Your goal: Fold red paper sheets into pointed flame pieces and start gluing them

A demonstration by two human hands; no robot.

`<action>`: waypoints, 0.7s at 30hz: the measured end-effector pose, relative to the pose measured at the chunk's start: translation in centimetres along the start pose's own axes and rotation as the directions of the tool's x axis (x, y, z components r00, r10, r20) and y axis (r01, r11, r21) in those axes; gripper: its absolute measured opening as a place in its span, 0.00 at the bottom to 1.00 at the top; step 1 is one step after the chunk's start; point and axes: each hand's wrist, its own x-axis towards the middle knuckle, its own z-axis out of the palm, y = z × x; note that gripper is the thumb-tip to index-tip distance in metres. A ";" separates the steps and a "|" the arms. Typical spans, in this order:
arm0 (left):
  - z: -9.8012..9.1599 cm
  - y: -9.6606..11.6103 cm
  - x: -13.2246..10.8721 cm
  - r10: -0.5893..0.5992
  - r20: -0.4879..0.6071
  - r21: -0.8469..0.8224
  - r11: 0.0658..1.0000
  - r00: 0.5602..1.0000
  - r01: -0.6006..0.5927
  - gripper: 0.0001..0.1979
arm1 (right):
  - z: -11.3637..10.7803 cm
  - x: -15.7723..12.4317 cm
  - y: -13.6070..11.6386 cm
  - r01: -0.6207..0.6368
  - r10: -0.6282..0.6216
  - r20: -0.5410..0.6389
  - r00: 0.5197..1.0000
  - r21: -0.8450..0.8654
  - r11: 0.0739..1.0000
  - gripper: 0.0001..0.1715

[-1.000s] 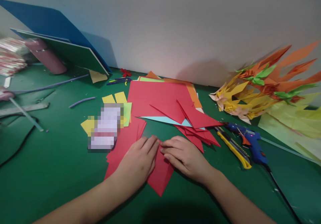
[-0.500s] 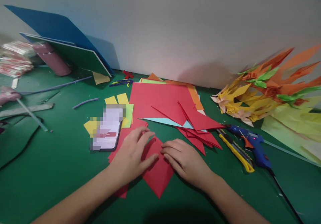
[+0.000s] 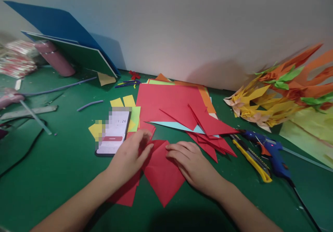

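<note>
A creased piece of red paper (image 3: 164, 180) lies in front of me, one corner pointing toward me. My left hand (image 3: 131, 154) is closed on its upper left edge, with thumb and curled fingers at the paper. On the opposite edge, my right hand (image 3: 191, 161) has its fingers bent over the sheet; its thumb is mostly hidden. Partly beneath my left forearm is a stack of red paper strips (image 3: 126, 194). Beyond my right hand, several folded red paper pieces (image 3: 213, 143) lie in a loose pile.
A phone (image 3: 114, 135) rests on yellow and green paper pieces at left. Behind are stacked coloured sheets (image 3: 169, 100). To the right lie a yellow utility knife (image 3: 252, 161), a blue glue gun (image 3: 273, 152) and paper flowers (image 3: 281, 86). A pink bottle (image 3: 56, 58) leans at back left.
My left hand has shifted left, from over the red paper to its left edge. The sheet shows more of its creased face. My right hand stays on the right edge.
</note>
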 end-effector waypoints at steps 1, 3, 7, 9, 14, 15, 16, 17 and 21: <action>-0.1 -0.1 0.1 -0.020 -0.010 -0.015 1.000 1.000 0.020 0.05 | 0.0 0.0 0.0 0.005 -0.005 0.015 1.000 0.002 1.000 0.19; -0.3 -0.3 0.3 -0.039 -0.019 -0.030 0.999 0.999 0.039 0.05 | 0.0 0.0 0.1 0.016 -0.016 0.046 0.999 0.015 1.000 0.20; -0.4 -0.4 0.5 -0.035 -0.009 0.004 0.999 0.999 0.035 0.05 | -0.1 0.1 0.2 0.031 -0.030 0.099 0.995 -0.005 1.000 0.25; -0.5 -0.4 0.5 -0.030 -0.002 0.017 0.999 1.000 0.030 0.04 | -0.1 0.0 0.2 0.030 -0.027 0.109 0.994 -0.030 0.999 0.26; -0.5 -0.4 0.5 -0.049 0.040 0.028 0.998 0.998 0.048 0.05 | -0.1 -0.1 0.1 0.025 -0.020 0.089 0.996 -0.047 0.999 0.25; -0.5 -0.4 0.4 -0.053 0.048 0.026 0.998 0.997 0.051 0.06 | -0.1 -0.1 0.1 0.024 -0.020 0.082 0.996 -0.045 0.999 0.25; -0.5 -0.4 0.4 -0.055 0.054 0.024 0.998 0.997 0.054 0.07 | -0.1 -0.1 0.1 0.023 -0.020 0.076 0.997 -0.043 0.999 0.25; -0.4 -0.4 0.4 -0.056 0.060 0.019 0.998 0.997 0.054 0.08 | -0.1 -0.1 0.1 0.024 -0.020 0.073 0.997 -0.044 0.999 0.24; -0.4 -0.4 0.5 -0.064 0.077 -0.014 0.998 0.995 0.065 0.05 | -0.2 0.0 0.1 0.020 -0.016 0.090 0.996 -0.052 0.998 0.24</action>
